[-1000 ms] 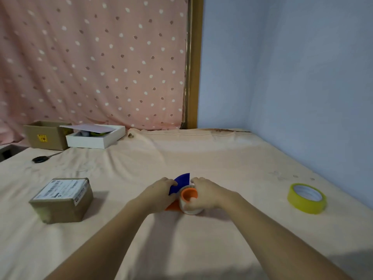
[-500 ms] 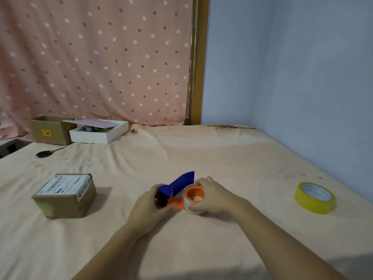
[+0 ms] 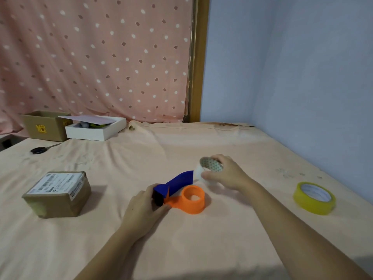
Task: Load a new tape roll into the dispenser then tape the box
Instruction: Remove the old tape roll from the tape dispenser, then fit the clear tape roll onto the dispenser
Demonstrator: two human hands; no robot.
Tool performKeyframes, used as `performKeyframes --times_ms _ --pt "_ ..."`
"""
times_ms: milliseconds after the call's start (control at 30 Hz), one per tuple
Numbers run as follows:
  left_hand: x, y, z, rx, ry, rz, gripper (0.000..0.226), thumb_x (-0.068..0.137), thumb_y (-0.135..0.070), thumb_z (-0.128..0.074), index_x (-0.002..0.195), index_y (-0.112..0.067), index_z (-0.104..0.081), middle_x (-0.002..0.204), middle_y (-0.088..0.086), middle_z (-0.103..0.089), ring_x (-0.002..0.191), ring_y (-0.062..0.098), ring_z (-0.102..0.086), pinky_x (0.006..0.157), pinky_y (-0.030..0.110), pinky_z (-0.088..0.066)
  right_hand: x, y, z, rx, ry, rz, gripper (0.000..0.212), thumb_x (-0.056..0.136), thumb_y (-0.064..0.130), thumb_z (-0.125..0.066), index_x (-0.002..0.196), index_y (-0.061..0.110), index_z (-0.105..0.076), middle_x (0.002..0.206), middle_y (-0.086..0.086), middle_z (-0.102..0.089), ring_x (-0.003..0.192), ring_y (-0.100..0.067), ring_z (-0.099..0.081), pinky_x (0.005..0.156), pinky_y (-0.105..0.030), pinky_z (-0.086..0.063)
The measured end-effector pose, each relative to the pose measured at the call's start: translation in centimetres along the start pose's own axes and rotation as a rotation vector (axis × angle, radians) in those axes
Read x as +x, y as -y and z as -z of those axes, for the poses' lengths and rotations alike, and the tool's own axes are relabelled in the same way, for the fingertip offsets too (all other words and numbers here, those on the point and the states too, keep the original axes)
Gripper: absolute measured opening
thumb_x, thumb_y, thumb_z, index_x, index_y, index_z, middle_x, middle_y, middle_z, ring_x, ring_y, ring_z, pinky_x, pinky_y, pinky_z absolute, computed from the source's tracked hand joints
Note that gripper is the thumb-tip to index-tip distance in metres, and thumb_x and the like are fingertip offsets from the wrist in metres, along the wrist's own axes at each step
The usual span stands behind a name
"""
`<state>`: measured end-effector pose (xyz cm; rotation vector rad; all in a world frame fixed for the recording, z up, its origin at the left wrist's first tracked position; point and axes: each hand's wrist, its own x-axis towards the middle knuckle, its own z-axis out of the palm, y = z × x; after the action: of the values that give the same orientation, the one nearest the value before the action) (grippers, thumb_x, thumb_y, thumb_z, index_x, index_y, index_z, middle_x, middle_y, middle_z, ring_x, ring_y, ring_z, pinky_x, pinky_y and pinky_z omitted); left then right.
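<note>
The tape dispenser [image 3: 188,198] lies on the peach cloth at centre, with an orange hub and a blue flap. My left hand [image 3: 144,209] grips its near end. Just above and right of the hub, my right hand [image 3: 226,172] holds a whitish, nearly used-up tape roll [image 3: 207,168] off the hub. A yellow tape roll [image 3: 313,198] lies flat at the far right. The brown cardboard box [image 3: 57,194] with a white label sits at the left.
Black scissors [image 3: 39,149] lie at the back left. Behind them stand an open brown carton [image 3: 43,126] and a white shallow box [image 3: 94,130] with a loose lid. A blue wall borders the right side.
My right hand has lifted the whitish roll off the orange hub and moved it up and to the right. My left hand slid to the dispenser's near end.
</note>
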<state>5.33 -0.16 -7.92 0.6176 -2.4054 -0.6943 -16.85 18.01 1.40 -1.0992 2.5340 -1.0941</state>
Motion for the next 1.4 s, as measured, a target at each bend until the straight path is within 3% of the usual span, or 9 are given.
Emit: performKeyframes --times_ms 200,400,500,633,800,933,1067,1267,1400 --pt "0.0 0.2 -0.3 -0.039 -0.012 0.008 0.055 0.075 -0.050 -0.075 0.126 -0.039 -0.055 0.091 -0.020 -0.069 0.086 0.006 -0.064 0.076 0.036 -0.056 1.2 -6.1 1.3 -0.237 -0.102 -0.303 0.103 0.061 0.058 -0.067 0.153 0.023 -0.035 0.145 -0.010 -0.040 0.127 -0.034 -0.051 0.104 -0.042 -0.048" --pt "-0.1 0.9 -0.4 -0.073 -0.012 0.054 0.069 0.067 -0.057 -0.076 0.129 -0.043 -0.049 0.096 -0.014 -0.071 0.090 0.011 -0.068 0.078 0.041 -0.056 0.6 -8.8 1.4 -0.156 -0.116 -0.232 0.124 0.063 0.065 -0.079 0.161 0.027 -0.012 0.160 -0.009 -0.032 0.139 -0.034 -0.044 0.108 -0.050 -0.044" --pt "-0.2 0.6 -0.6 -0.085 -0.015 0.064 0.065 0.071 -0.047 -0.083 0.125 -0.048 -0.046 0.099 -0.014 -0.071 0.093 0.013 -0.069 0.075 0.037 -0.053 -0.9 -9.3 3.9 -0.171 -0.248 -0.097 0.095 0.080 0.052 -0.078 0.157 0.024 -0.029 0.155 -0.007 -0.039 0.138 -0.030 -0.044 0.107 -0.048 -0.044" --pt "-0.2 0.5 -0.6 -0.139 -0.010 0.110 0.085 0.071 -0.049 -0.086 0.143 -0.034 -0.042 0.107 -0.007 -0.070 0.098 0.017 -0.067 0.080 0.040 -0.052 -4.6 -13.2 10.1 -0.248 -0.531 0.024 0.045 0.088 0.030 -0.072 0.129 0.017 -0.060 0.130 -0.006 -0.059 0.125 -0.030 -0.053 0.100 -0.039 -0.044" --pt "-0.3 0.2 -0.4 -0.139 -0.018 0.126 0.086 0.065 -0.059 -0.074 0.140 -0.031 -0.042 0.109 0.000 -0.067 0.096 0.020 -0.066 0.079 0.044 -0.053 -10.0 -19.1 15.3 -0.131 -0.401 -0.218 0.058 0.060 0.055 -0.062 0.111 0.026 -0.064 0.130 -0.003 -0.051 0.132 -0.025 -0.044 0.100 -0.032 -0.034" --pt "-0.2 0.1 -0.7 -0.093 0.003 0.148 0.079 0.071 -0.049 -0.081 0.138 -0.027 -0.044 0.106 0.002 -0.069 0.089 0.021 -0.067 0.078 0.049 -0.055 -11.6 -22.3 15.2 -0.162 -0.167 -0.331 0.043 0.059 0.040 -0.070 0.101 0.035 -0.064 0.161 -0.009 -0.023 0.148 -0.026 -0.032 0.110 -0.034 -0.037" --pt "-0.4 -0.3 -0.8 -0.087 -0.017 0.152 0.076 0.071 -0.046 -0.084 0.135 -0.028 -0.046 0.104 0.000 -0.070 0.087 0.018 -0.069 0.078 0.048 -0.056 -11.5 -23.6 14.4 -0.195 -0.238 -0.314 0.035 0.068 0.031 -0.078 0.099 0.018 -0.069 0.146 -0.012 -0.038 0.129 -0.026 -0.051 0.094 -0.023 -0.034" --pt "-0.3 -0.2 -0.9 -0.071 -0.027 0.122 0.070 0.077 -0.033 -0.085 0.135 -0.022 -0.049 0.097 -0.006 -0.069 0.087 0.021 -0.068 0.073 0.042 -0.051 -11.1 -21.5 12.7 -0.140 -0.391 -0.227 0.030 0.064 0.037 -0.086 0.080 0.017 -0.070 0.130 -0.003 -0.051 0.096 -0.019 -0.062 0.084 -0.033 -0.052" --pt "-0.5 -0.1 -1.0 -0.044 -0.026 0.104 0.061 0.078 -0.035 -0.084 0.127 -0.036 -0.047 0.100 -0.006 -0.069 0.089 0.020 -0.065 0.073 0.040 -0.051 -9.4 -16.5 10.8 -0.081 -0.398 -0.096 0.031 0.059 0.041 -0.083 0.075 0.019 -0.068 0.128 0.001 -0.052 0.096 -0.018 -0.065 0.078 -0.032 -0.054"
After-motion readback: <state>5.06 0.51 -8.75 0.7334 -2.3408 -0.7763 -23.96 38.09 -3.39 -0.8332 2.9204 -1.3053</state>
